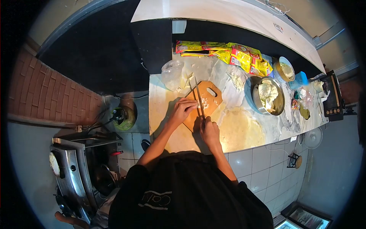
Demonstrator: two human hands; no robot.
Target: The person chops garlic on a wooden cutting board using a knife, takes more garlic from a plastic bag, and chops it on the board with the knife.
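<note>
My right hand (pixel 209 131) is closed round the handle of a long kitchen knife (pixel 199 93), its blade pointing away from me across an orange-brown cutting board (pixel 214 87). Fingers bent together, my left hand (pixel 184 110) presses onto the board just left of the blade; what lies under its fingertips is hidden. Small white chopped pieces (pixel 205 103) are scattered beside the blade, and I cannot tell which food they are. Behind the board's left corner lie pale scraps (pixel 188 79) next to a clear plastic bag (pixel 172 74).
Yellow-red packets (pixel 240 57) line the back of the marble-look counter (pixel 244 131). Rightward are a metal bowl (pixel 280 105) of pale leafy food, another bowl (pixel 286 68), a blue container (pixel 299 80) and an oven (pixel 333 95). A green gas cylinder (pixel 124 118), a stove (pixel 72 171) and another person's arm (pixel 68 220) are leftward.
</note>
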